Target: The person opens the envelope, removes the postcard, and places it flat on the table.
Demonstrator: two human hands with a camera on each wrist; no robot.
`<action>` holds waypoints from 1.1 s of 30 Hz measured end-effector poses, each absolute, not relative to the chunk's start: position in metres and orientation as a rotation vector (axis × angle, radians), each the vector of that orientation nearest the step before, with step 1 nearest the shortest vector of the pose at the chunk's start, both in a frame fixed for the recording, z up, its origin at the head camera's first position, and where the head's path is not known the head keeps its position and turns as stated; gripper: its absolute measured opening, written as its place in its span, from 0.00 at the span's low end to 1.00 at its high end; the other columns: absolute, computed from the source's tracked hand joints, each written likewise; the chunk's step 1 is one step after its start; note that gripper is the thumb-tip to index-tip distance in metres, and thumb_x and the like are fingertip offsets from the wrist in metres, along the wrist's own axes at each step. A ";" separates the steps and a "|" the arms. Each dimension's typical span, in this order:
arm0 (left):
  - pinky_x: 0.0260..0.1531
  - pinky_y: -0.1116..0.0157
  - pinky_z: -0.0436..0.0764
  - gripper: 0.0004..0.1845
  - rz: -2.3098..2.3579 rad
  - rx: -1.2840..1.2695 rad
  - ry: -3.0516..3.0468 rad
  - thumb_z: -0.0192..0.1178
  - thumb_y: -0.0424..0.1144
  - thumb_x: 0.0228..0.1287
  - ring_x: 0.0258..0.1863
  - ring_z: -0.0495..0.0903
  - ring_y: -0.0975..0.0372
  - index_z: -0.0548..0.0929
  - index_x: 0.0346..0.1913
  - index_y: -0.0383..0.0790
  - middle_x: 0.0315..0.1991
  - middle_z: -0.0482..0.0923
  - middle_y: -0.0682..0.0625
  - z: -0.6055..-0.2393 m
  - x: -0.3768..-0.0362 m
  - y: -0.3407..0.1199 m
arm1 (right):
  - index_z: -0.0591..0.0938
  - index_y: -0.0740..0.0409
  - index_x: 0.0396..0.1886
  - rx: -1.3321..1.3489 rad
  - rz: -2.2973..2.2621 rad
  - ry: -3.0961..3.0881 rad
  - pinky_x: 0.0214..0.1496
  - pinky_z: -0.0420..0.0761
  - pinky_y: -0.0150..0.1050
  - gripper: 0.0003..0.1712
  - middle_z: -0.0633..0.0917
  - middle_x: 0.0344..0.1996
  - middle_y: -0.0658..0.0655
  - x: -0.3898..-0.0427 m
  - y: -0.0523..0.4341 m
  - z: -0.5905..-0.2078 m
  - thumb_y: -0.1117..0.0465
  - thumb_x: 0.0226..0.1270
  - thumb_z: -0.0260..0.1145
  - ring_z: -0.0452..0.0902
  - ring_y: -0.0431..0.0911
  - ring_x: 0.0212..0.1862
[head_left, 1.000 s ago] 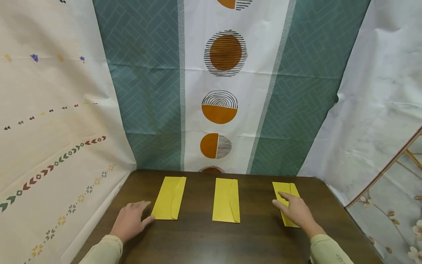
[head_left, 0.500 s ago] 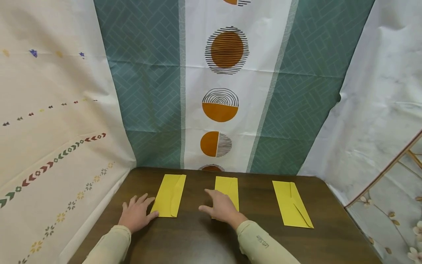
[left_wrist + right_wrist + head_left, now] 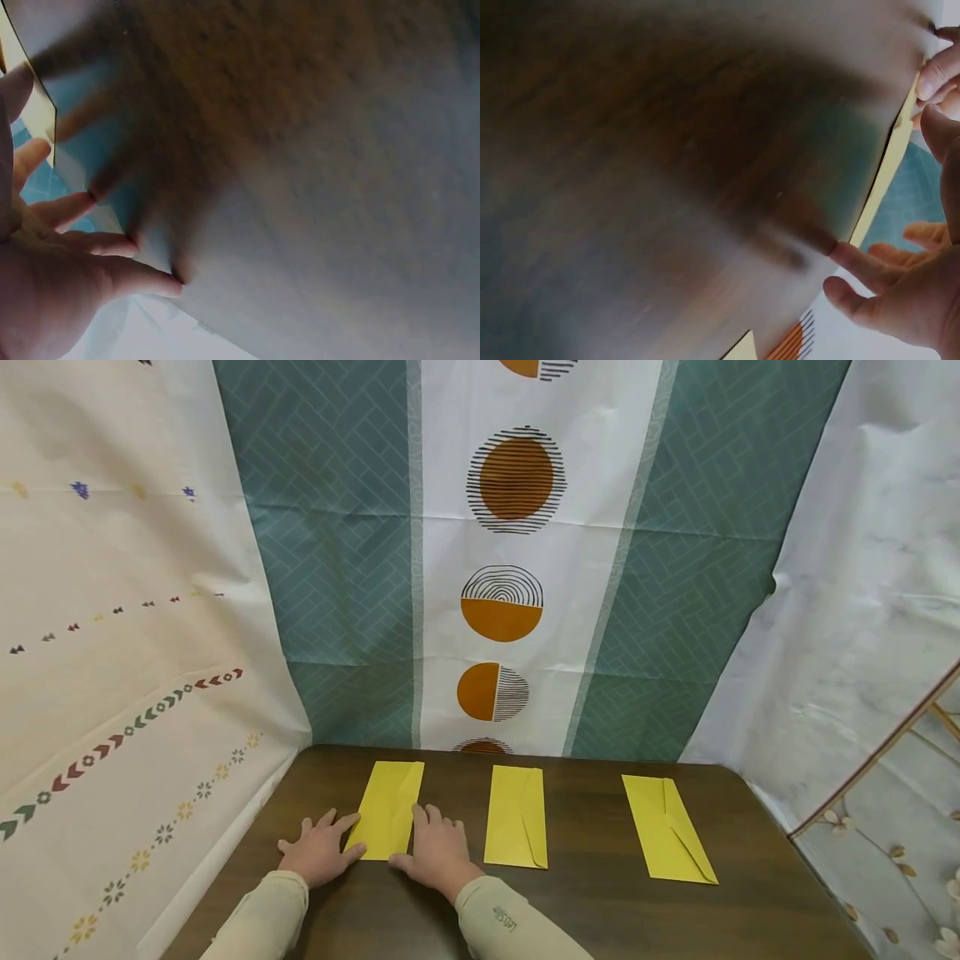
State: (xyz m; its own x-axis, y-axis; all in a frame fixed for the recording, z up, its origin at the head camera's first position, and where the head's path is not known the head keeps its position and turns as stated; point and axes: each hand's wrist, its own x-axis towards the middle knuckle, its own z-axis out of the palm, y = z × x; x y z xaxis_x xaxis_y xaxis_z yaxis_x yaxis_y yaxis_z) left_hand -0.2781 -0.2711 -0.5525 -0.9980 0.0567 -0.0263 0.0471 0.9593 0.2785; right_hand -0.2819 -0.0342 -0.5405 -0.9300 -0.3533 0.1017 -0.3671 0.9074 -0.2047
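Three yellow envelopes lie spaced apart on a dark wooden table. The left envelope [image 3: 388, 806] is between my hands. My left hand [image 3: 318, 853], fingers spread, touches its left edge. Along its right edge my right hand [image 3: 438, 853] rests with fingers extended, thumb by the lower corner. The middle envelope [image 3: 516, 818] and the right envelope [image 3: 667, 831] lie flap side up, untouched; the right one is tilted. In the right wrist view, the left envelope [image 3: 885, 184] appears edge-on between both hands. Low in the left wrist view, my left palm [image 3: 52, 292] shows, fingertips on the table.
The brown table [image 3: 592, 910] has rounded far corners. Behind it hangs a green and white curtain [image 3: 345, 610] with orange circles. A cream patterned cloth [image 3: 150, 693] borders the left side, and a pale floral cloth [image 3: 847, 652] the right.
My right hand has moved left from the right envelope, past the middle one, to the left envelope's right edge. My left hand has shifted slightly right, against that envelope.
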 end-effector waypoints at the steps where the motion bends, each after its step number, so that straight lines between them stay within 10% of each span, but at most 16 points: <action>1: 0.52 0.09 0.56 0.37 0.441 0.075 3.061 0.65 0.63 0.71 0.73 0.58 0.16 0.76 0.76 0.47 0.77 0.66 0.25 -0.551 -0.278 -0.271 | 0.69 0.54 0.80 0.551 0.301 -3.012 0.66 0.80 0.57 0.56 0.79 0.71 0.58 -0.282 -0.037 -0.541 0.25 0.63 0.72 0.85 0.55 0.62; 19: 0.50 0.09 0.59 0.38 0.422 0.055 3.051 0.67 0.64 0.68 0.73 0.60 0.18 0.78 0.75 0.49 0.78 0.67 0.28 -0.550 -0.279 -0.270 | 0.75 0.48 0.75 0.418 0.025 -3.004 0.68 0.77 0.56 0.55 0.82 0.66 0.54 -0.287 -0.059 -0.546 0.16 0.61 0.63 0.88 0.51 0.52; 33: 0.51 0.10 0.60 0.37 0.429 0.043 3.047 0.68 0.64 0.68 0.72 0.61 0.18 0.79 0.73 0.50 0.77 0.68 0.29 -0.548 -0.282 -0.269 | 0.76 0.49 0.74 0.330 0.071 -3.001 0.67 0.77 0.57 0.45 0.83 0.61 0.55 -0.283 -0.067 -0.547 0.27 0.68 0.67 0.88 0.53 0.47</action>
State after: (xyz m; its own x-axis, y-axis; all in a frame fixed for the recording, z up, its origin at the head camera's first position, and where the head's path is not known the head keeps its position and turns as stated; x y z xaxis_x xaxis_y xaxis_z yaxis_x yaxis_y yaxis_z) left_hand -0.2817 -0.2687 -0.5485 -0.9976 0.0366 -0.0594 0.0188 0.9608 0.2766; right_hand -0.2832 -0.0672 -0.5469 -0.9688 -0.2138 0.1256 -0.2195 0.9751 -0.0332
